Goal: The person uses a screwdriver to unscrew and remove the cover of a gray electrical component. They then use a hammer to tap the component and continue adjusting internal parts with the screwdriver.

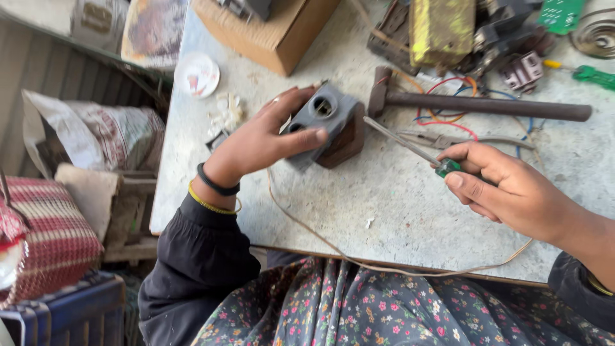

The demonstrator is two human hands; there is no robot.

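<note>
- Floral skirt fabric (384,314) fills the bottom edge, so the person sits tight against the worktable (384,211) — everything within easy reach.
- Left hand (259,141) wraps its fingers around a grey socket block (327,122), thumb pressed on top. Looks like it's pinned down on the table so it can't skid.
- Right hand (506,186) is closed around a green-handled screwdriver (410,146), the shaft angled toward the block's side, tip just beside it.
- Thin tan wire (307,230) trails from under the block and loops off the table edge.
- Hammer (480,106) and pliers (461,141) lie just behind — parked nearby but out of the way.
</note>
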